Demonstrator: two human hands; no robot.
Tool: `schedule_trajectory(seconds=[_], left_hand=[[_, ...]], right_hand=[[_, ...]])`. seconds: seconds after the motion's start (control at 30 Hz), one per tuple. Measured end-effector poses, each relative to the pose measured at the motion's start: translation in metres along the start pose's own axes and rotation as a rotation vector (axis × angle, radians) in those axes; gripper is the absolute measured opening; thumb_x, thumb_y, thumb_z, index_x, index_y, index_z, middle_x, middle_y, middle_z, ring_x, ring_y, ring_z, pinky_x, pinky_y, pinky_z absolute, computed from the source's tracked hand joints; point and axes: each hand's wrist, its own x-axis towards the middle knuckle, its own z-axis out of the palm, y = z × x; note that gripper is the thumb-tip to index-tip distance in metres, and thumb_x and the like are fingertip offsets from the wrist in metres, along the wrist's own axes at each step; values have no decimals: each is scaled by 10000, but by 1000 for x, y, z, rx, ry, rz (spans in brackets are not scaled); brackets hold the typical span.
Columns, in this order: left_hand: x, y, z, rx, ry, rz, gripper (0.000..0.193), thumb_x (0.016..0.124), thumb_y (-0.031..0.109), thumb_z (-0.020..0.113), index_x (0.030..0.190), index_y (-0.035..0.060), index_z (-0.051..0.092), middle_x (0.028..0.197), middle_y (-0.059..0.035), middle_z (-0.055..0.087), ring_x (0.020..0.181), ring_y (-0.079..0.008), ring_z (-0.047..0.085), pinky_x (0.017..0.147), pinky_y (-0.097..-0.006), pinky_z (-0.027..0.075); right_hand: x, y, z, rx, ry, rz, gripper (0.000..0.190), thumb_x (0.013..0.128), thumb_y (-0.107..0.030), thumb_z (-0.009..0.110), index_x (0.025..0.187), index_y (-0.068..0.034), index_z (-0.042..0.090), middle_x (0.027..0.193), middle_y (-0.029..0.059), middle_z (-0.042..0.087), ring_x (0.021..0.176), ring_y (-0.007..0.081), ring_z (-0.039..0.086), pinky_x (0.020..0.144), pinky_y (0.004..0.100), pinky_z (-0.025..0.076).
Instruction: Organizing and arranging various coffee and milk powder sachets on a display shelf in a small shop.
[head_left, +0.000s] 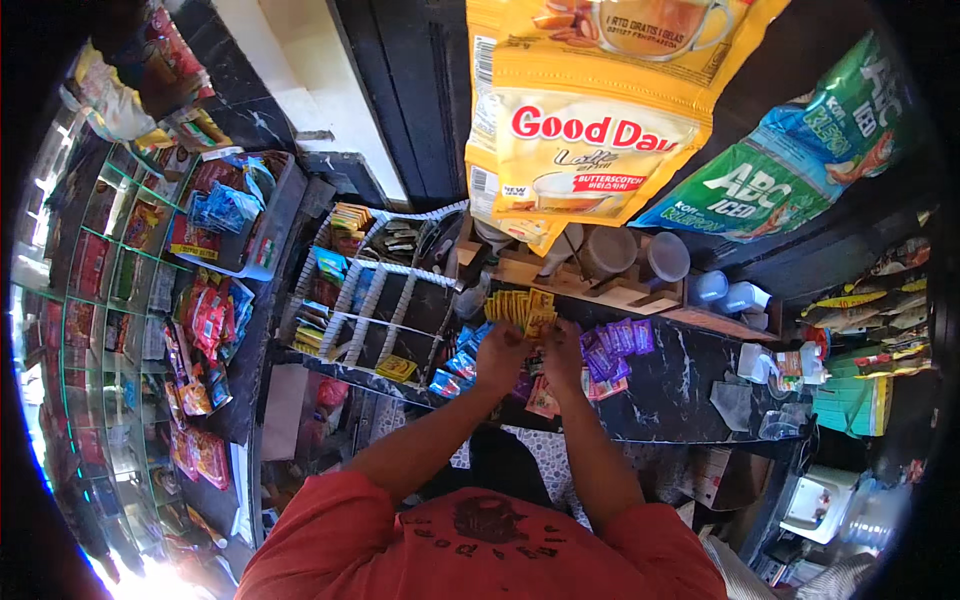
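Both hands meet over a dark marbled counter. My left hand and my right hand pinch yellow sachets between their fingertips. More yellow sachets fan out in a row just beyond my left fingers. Blue sachets lie to the left of my left hand. Purple sachets spread out to the right of my right hand. Pink sachets rest below and between the wrists, partly covered by my right forearm.
A divided white-edged organizer holding sachets stands at left, a single yellow pack near its front. Behind the hands runs a wooden rack with jars and cups. Large yellow coffee packs and green packs hang overhead. A plastic bin stands further left.
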Motion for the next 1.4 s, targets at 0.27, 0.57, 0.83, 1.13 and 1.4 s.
schedule_trajectory(seconds=[0.27, 0.57, 0.83, 1.13, 1.4], left_hand=[[-38, -13, -65, -924, -246, -243, 484, 1047, 200, 665, 1445, -22, 505, 1239, -186, 711, 1074, -310, 759, 877, -417, 658], [-59, -45, -154, -1021, -585, -538, 506, 1175, 456, 360, 1477, 80, 513, 1380, -157, 662, 1226, -347, 691, 1074, -531, 575], [-81, -64, -209, -1159, -404, -522, 479, 1174, 443, 375, 1446, 90, 551, 1360, -132, 664, 1247, -293, 664, 1084, -514, 556], [-82, -70, -250, -965, -267, -688, 467, 1174, 376, 400, 1417, 20, 580, 1257, -172, 727, 1105, -309, 740, 1007, -460, 605], [-64, -83, -287, -83, 21, -80, 304, 1064, 241, 621, 1247, 13, 706, 1055, -136, 795, 931, -277, 780, 846, -361, 620]], right_hand=[[-18, -18, 5, -182, -302, -114, 347, 1068, -247, 657, 1270, 35, 655, 1119, 140, 722, 1028, 224, 700, 898, 370, 551], [-68, -42, 72, -377, -586, -245, 305, 1020, -162, 692, 1298, -38, 687, 1189, 158, 719, 1109, 323, 698, 999, 422, 526], [-135, -69, 120, -606, -659, -681, 422, 994, -199, 716, 1388, -63, 650, 1456, 157, 626, 1312, 377, 605, 1114, 492, 480], [-149, -48, 151, -766, -626, -992, 492, 942, -91, 732, 1418, -32, 624, 1389, 180, 686, 1275, 386, 663, 1069, 495, 531], [-131, -51, 176, -915, -408, -816, 311, 974, -67, 644, 1280, -62, 700, 1188, 169, 760, 1117, 329, 729, 1084, 580, 483]])
